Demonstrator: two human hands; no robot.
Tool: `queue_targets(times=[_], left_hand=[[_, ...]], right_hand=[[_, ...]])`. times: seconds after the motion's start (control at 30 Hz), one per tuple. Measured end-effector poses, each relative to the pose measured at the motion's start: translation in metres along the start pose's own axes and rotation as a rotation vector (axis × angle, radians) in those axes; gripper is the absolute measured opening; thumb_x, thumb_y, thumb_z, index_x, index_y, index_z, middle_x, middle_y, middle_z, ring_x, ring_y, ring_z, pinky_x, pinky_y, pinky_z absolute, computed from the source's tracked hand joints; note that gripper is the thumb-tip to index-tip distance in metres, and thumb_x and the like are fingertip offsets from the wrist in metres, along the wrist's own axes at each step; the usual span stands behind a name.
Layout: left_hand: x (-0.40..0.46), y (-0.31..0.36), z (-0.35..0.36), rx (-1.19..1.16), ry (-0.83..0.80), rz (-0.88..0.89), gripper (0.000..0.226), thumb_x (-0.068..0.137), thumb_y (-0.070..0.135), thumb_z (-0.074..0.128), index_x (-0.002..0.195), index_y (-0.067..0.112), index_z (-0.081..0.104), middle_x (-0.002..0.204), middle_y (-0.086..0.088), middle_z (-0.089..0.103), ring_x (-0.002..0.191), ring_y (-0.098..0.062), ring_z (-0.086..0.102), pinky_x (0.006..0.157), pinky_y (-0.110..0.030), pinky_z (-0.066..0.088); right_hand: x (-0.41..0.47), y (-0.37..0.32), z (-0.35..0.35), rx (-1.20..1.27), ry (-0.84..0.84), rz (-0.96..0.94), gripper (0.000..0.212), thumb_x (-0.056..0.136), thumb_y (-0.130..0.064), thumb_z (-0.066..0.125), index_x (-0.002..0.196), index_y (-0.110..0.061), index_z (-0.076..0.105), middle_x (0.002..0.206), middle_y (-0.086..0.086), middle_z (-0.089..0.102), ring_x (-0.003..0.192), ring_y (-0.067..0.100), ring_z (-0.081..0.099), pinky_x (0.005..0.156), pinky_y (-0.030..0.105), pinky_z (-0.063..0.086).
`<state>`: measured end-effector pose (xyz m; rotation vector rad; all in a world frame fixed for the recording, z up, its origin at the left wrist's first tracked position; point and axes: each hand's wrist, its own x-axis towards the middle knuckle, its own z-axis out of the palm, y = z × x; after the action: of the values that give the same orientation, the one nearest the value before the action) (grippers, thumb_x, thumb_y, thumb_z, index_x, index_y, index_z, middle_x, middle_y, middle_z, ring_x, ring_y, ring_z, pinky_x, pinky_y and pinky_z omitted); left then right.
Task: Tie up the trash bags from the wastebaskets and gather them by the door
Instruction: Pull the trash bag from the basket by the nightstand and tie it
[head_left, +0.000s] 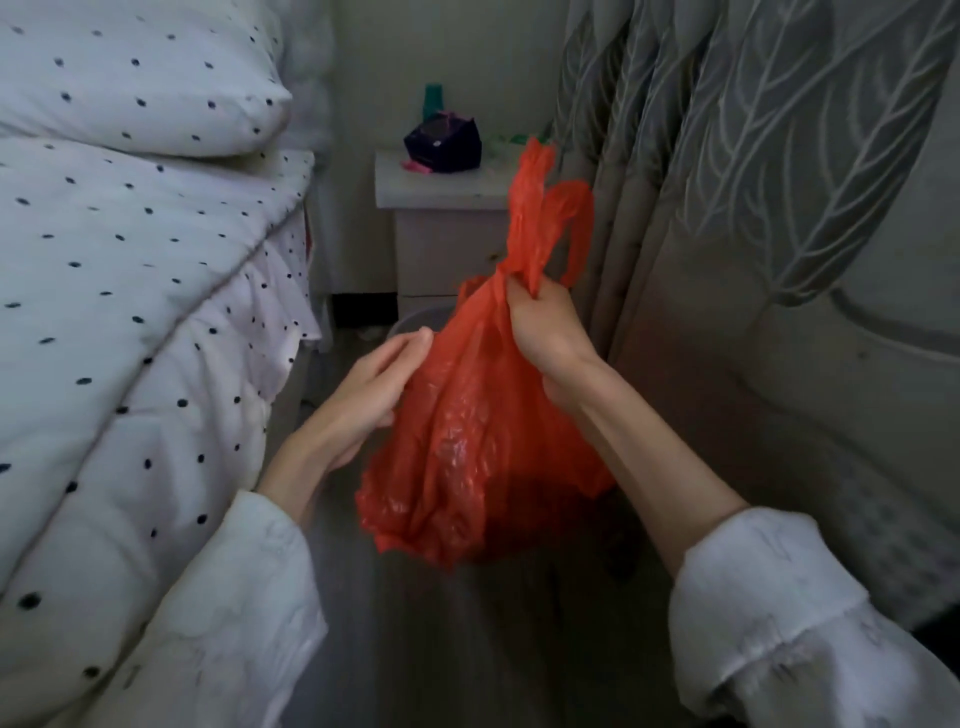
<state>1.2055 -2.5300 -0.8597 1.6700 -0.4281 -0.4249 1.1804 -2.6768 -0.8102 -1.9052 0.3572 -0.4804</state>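
- Right hand (540, 322) raised, its grip clamped round the gathered neck of the red trash bag (467, 441), which hangs above the floor (415, 649).
- Left hand (374, 389), fingers relaxed, touches the bag's side.
- Bed (130, 312) left, curtain (753, 156) right, nightstand tabletop (436, 182) behind.

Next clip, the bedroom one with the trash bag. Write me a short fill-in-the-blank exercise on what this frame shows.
1. The trash bag is colored ____.
2. The bag's gathered neck is gripped by the ____ hand.
3. The left hand touches the bag's ____.
4. The purple box sits on the ____ by the curtain.

Missing words: red; right; side; nightstand
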Motion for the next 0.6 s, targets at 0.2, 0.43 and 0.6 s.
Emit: queue_targets(times=[0.2, 0.43, 0.6], left_hand=[[0.001, -0.019, 0.006, 0.148, -0.152, -0.156, 0.026, 0.078, 0.067, 0.039, 0.094, 0.053, 0.054, 0.103, 0.030, 0.057, 0.097, 0.006, 0.051, 0.086, -0.035, 0.038], [0.002, -0.105, 0.018, 0.193, -0.151, -0.215, 0.064, 0.061, 0.067, 0.058, 0.111, 0.028, 0.055, 0.111, 0.008, 0.063, 0.102, -0.003, 0.059, 0.079, -0.012, 0.045], [0.013, -0.131, 0.029, 0.247, -0.078, -0.240, 0.048, 0.070, 0.029, 0.076, 0.106, 0.015, 0.047, 0.090, 0.005, 0.060, 0.080, -0.005, 0.057, 0.073, -0.016, 0.048]], right_hand=[[-0.008, 0.029, 0.007, 0.006, -0.088, 0.078, 0.034, 0.097, -0.025, 0.037, 0.117, -0.008, 0.059, 0.118, 0.014, 0.063, 0.114, 0.028, 0.057, 0.102, 0.040, 0.044], [-0.020, 0.122, 0.035, -0.034, -0.299, 0.350, 0.036, 0.097, -0.023, 0.039, 0.114, -0.001, 0.061, 0.114, 0.016, 0.064, 0.105, 0.028, 0.060, 0.094, 0.035, 0.048], [-0.019, 0.144, 0.031, -0.025, -0.390, 0.328, 0.035, 0.096, -0.026, 0.044, 0.113, -0.002, 0.062, 0.114, 0.012, 0.065, 0.107, 0.026, 0.061, 0.102, 0.043, 0.045]])
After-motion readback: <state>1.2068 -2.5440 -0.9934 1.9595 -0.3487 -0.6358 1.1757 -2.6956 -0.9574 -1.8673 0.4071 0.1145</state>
